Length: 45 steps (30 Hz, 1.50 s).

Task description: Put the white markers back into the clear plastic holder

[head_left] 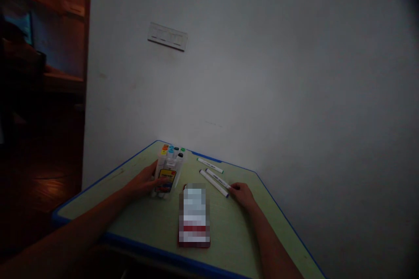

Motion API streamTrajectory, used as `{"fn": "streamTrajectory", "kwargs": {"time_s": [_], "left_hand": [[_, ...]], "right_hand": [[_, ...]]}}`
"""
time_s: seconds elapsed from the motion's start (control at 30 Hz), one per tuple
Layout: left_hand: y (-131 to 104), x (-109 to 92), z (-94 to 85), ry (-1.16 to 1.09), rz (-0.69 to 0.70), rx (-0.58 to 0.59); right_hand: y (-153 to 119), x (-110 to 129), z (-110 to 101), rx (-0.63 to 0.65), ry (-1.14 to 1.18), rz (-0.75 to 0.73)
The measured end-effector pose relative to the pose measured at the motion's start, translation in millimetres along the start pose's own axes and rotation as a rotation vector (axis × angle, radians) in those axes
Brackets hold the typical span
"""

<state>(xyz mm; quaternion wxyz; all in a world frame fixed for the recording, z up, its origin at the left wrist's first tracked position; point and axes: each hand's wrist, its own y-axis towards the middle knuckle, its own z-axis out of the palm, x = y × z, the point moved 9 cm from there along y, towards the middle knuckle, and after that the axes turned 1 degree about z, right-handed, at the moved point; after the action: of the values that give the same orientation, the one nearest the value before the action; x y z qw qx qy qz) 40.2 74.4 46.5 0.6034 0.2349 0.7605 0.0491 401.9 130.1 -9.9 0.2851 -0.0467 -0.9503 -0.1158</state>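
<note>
Three white markers lie on the green bench [235, 235], and more stand caps up in a clear marker case [178, 170]. The left hand [146, 182] is wrapped around the case, with its thumb across the front. The case stands close to upright. The right hand [241, 195] seems to pinch the near end of the middle marker [217, 177]. The purple-tipped marker [214, 183] lies just beside it; I cannot tell if they touch. The green-tipped marker [210, 165] lies farther back, near the wall [262, 74].

A snug but soft pinch should work best, because the marker is round and smooth and could roll. Lifting it straight up would help it miss the purple-tipped one. The left hand should keep the case steady, since it is tall and could tip.

The right hand is near the bench's slanted right edge, so a marker pushed that way could fall. There is more room between the two hands, behind the flat red-edged thing [194, 218], which is too blurred to name. Low moves toward the body could bump it.
</note>
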Motion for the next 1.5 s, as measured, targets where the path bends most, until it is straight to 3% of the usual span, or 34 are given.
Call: {"fn": "streamTrajectory", "kwargs": {"time_s": [0.2,0.77,1.5], "left_hand": [[-2.2,-7.3,1.7,0.010,-0.011,0.027],[-1.4,-3.6,4.4,-0.030,-0.026,0.052],[0.3,-3.1,1.2,-0.022,0.014,0.016]], "right_hand": [[0.5,1.4,-2.0,-0.007,0.015,-0.023],[1.7,1.4,-1.2,-0.003,0.043,-0.051],[0.4,3.3,-2.8,-0.006,0.028,-0.050]]}}
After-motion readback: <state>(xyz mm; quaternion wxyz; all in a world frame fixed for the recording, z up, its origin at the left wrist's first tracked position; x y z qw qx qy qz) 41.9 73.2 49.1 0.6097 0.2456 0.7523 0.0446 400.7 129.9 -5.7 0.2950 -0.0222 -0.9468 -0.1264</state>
